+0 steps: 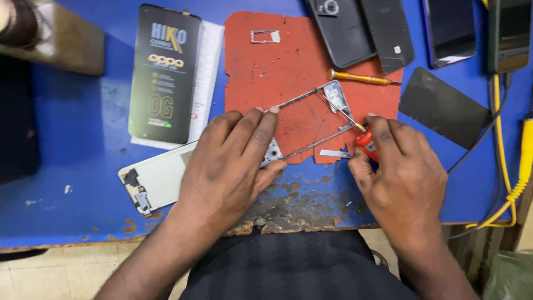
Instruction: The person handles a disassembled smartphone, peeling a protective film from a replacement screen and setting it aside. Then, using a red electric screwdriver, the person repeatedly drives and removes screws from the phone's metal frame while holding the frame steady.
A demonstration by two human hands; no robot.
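My left hand (230, 161) lies flat on a thin metal phone frame (311, 100), pinning its near end on a red mat (288, 66). In my right hand (402, 172) is a red-handled screwdriver (365, 141), its tip touching the frame's right corner. A small metal strip (335, 153) rests on the mat's near edge between my two hands. Under my left wrist a white phone display panel (155, 180) with a flex connector sticks out to the left.
A dark screen package (165, 72) stands at the left on the blue table (78, 144). An orange screwdriver (361, 78), a small metal tray (265, 36), phones and back covers (361, 28), a black panel (441, 105) and yellow cables (519, 178) lie around.
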